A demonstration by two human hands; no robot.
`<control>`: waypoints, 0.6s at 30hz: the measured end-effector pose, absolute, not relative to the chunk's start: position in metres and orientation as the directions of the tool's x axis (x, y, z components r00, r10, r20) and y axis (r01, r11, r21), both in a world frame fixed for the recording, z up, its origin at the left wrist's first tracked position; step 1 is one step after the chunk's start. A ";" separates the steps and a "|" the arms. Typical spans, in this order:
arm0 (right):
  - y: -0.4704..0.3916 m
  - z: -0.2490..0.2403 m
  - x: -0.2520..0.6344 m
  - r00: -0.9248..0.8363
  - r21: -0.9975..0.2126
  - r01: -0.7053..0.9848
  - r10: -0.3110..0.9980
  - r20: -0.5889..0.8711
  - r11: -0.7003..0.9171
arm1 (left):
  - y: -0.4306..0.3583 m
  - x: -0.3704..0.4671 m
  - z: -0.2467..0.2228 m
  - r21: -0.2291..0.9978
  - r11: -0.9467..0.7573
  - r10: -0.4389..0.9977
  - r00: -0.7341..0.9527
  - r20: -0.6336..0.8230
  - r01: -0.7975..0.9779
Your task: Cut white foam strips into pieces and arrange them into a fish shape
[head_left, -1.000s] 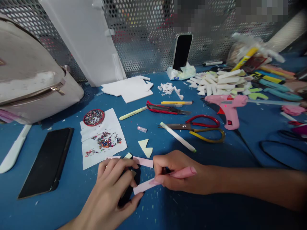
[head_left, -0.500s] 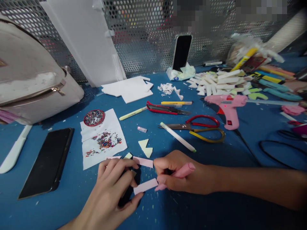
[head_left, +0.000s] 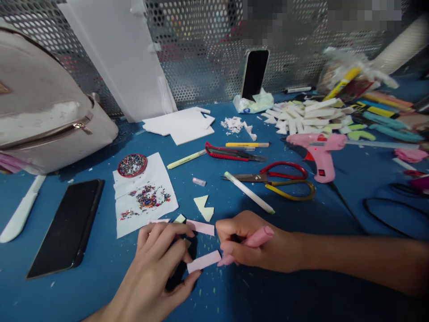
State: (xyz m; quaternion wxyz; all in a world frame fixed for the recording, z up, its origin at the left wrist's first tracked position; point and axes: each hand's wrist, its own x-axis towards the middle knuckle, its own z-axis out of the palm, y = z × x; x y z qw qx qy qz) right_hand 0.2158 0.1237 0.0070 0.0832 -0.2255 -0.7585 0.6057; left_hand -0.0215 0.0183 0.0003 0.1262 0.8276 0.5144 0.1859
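- the left hand (head_left: 159, 257) has its thumb and a finger closed on the left end of a pale pink strip (head_left: 205, 261).
- the pink strip sits low in front, between the two hands, over the blue table (head_left: 234, 297); i can't tell whether it is raised off it.
- the right hand (head_left: 253, 243) is clamped around a pink marker (head_left: 258, 237), its thick end slanting up to the right.
- the marker's other end points at the strip's right end; whether they touch is unclear.
- just beyond, a second pink strip (head_left: 201, 227) lies between the hands, its left end by the left hand's fingertips.
- a small pale green piece (head_left: 180, 219) is next to that strip, and a notched pale yellow piece (head_left: 204, 208) lies farther back.
- left of these, loose beads (head_left: 147, 198) are scattered on white paper (head_left: 159, 167).
- a white pen with green ends (head_left: 250, 193) overlaps the blades of the scissors (head_left: 258, 177).
- a pink glue gun (head_left: 325, 147) lies to their right.
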 end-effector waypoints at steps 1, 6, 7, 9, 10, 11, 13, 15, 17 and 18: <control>0.124 0.007 0.216 -0.879 -0.954 0.248 0.453 -0.148 0.171 | 0.019 -0.021 0.000 0.404 -0.432 0.902 0.394 0.178 0.806; 0.123 0.009 0.215 -0.881 -0.958 0.240 0.449 -0.147 0.156 | 0.019 -0.022 0.000 0.405 -0.449 0.893 0.404 0.196 0.796; 0.123 0.009 0.215 -0.878 -0.957 0.241 0.457 -0.143 0.164 | 0.019 -0.022 0.000 0.405 -0.450 0.893 0.405 0.196 0.796; 0.123 0.009 0.215 -0.876 -0.950 0.253 0.460 -0.144 0.185 | 0.018 -0.022 0.000 0.411 -0.432 0.902 0.390 0.185 0.803; 0.124 0.009 0.216 -0.881 -0.950 0.255 0.448 -0.151 0.182 | 0.018 -0.022 0.000 0.415 -0.421 0.907 0.381 0.179 0.807; 0.124 0.009 0.216 -0.885 -0.952 0.252 0.439 -0.155 0.172 | 0.017 -0.022 0.000 0.415 -0.419 0.908 0.380 0.178 0.808; 0.124 0.009 0.216 -0.882 -0.955 0.248 0.445 -0.152 0.165 | 0.017 -0.023 0.000 0.407 -0.438 0.899 0.395 0.188 0.802; 0.124 0.008 0.216 -0.873 -0.949 0.258 0.463 -0.149 0.180 | 0.017 -0.023 0.000 0.395 -0.456 0.890 0.412 0.195 0.798; 0.124 0.007 0.216 -0.877 -0.948 0.264 0.453 -0.161 0.175 | 0.017 -0.023 0.000 0.396 -0.442 0.897 0.399 0.191 0.805; 0.124 0.006 0.216 -0.878 -0.949 0.266 0.448 -0.166 0.170 | 0.017 -0.022 0.000 0.399 -0.430 0.903 0.387 0.186 0.810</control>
